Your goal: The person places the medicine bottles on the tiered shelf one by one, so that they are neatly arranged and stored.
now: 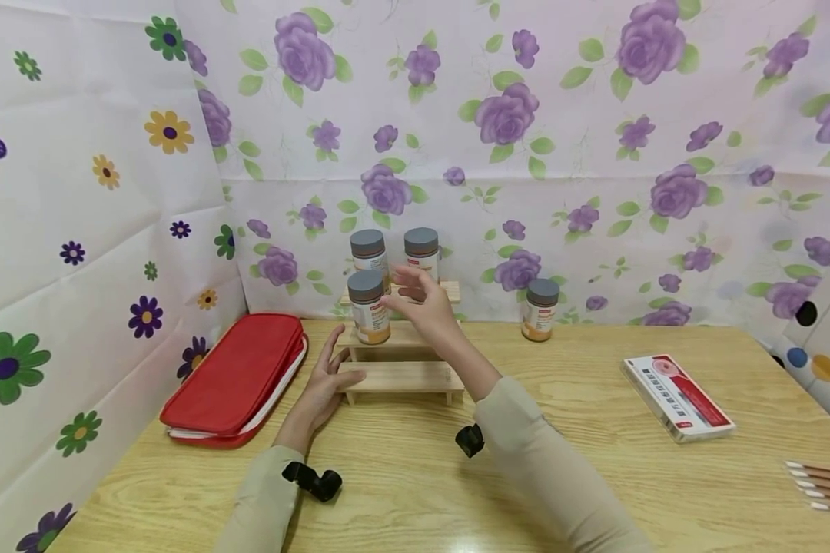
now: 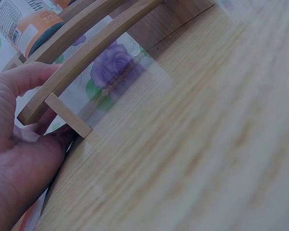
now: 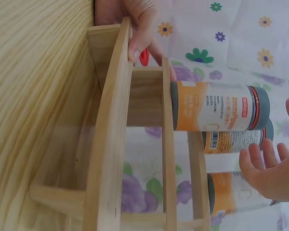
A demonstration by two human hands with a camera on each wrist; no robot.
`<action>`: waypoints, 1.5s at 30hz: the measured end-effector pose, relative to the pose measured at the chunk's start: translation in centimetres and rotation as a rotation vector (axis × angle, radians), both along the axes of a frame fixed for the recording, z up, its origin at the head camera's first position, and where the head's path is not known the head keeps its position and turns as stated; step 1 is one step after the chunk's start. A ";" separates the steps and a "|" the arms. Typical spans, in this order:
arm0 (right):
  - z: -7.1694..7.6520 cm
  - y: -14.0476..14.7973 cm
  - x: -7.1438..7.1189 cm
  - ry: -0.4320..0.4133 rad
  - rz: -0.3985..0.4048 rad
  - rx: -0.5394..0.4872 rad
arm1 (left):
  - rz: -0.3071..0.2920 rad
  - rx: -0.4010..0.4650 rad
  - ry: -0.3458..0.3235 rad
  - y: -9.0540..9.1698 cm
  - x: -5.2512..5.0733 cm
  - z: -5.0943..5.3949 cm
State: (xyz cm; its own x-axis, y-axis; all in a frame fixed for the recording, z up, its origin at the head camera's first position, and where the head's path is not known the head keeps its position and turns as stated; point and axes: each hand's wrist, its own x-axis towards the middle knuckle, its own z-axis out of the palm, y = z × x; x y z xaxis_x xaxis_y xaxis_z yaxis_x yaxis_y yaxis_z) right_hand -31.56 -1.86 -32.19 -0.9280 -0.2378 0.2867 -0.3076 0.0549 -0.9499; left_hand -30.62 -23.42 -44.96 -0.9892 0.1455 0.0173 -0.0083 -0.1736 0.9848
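Note:
A stepped wooden rack point(image 1: 403, 374) stands on the table. My left hand point(image 1: 320, 386) holds its left end, the thumb lying on the lowest step. One grey-lidded jar point(image 1: 371, 311) stands upright on the middle step. Behind it, a second jar point(image 1: 369, 250) and a third jar point(image 1: 423, 250) are on the top step. My right hand point(image 1: 425, 307) is raised just right of the front jar, fingers loosely bent and holding nothing. In the right wrist view, a gap shows between the right hand point(image 3: 274, 175) and the front jar point(image 3: 216, 107).
Another matching jar point(image 1: 541, 310) stands at the back, right of the rack. A red zip case point(image 1: 238, 376) lies at left. Toward the right are a flat white-and-red box point(image 1: 678, 397) and several brown sticks with white tips point(image 1: 826, 485). Flowered sheets point(image 1: 456, 138) hang behind and beside the table.

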 end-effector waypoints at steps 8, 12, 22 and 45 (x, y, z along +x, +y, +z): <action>-0.7 2.0 0.1 0.034 0.011 0.015 | -0.008 0.014 -0.003 -0.2 0.2 -0.1; -1.0 3.2 -0.2 0.043 -0.003 0.029 | -0.005 0.006 -0.005 -0.4 0.3 0.0; -1.6 7.2 -1.1 0.000 -0.062 0.070 | -0.016 0.019 0.008 -0.3 0.2 -0.1; -3.1 18.0 -4.4 -0.069 -0.393 0.102 | -0.009 0.040 0.006 0.0 0.1 0.0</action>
State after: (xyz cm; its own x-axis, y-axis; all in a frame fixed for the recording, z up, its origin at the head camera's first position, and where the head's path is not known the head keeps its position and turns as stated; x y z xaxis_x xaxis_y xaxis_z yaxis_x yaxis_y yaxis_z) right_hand -35.96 16.19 -35.33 -0.9701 0.1146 0.2137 -0.1800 0.2505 -0.9512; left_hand -30.49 -23.46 -45.01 -0.9877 0.1535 0.0296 -0.0038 -0.2130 0.9770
